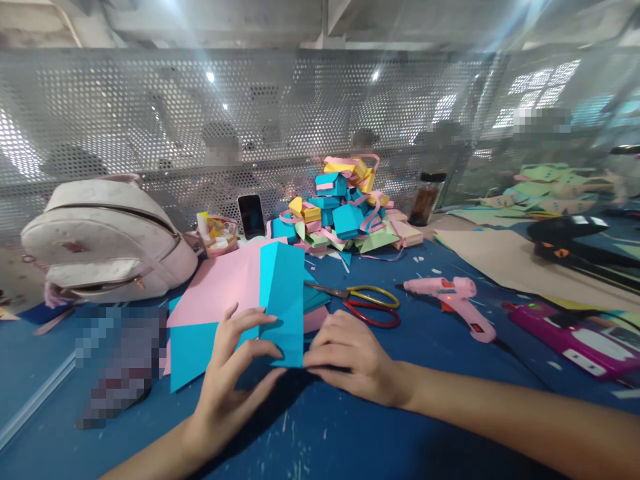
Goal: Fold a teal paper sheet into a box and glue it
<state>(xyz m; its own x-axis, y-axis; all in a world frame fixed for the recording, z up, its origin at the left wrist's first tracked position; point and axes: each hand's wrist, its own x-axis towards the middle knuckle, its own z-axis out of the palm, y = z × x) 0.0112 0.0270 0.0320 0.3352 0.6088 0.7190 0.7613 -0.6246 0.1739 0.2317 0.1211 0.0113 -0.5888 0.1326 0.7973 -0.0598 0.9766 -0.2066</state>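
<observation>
A folded piece of blue paper (287, 303) stands between my hands, creased lengthwise. My left hand (235, 367) holds its lower left side, with the fingers spread over the face and the thumb at the bottom edge. My right hand (355, 360) pinches the lower right corner, its fingers curled together. Behind my left hand lie a pink sheet (225, 283) and a blue sheet (190, 353), overlapping. Scissors (373, 303) with one yellow and one red handle lie just beyond my right hand, blades toward the paper.
A pile of folded paper boxes (345, 217) stands at the back, near a phone (251, 217) and a dark jar (427, 199). At left sits a white backpack (105, 240). To the right lie a pink glue gun (455, 297), its cord, and a magenta power strip (570, 340).
</observation>
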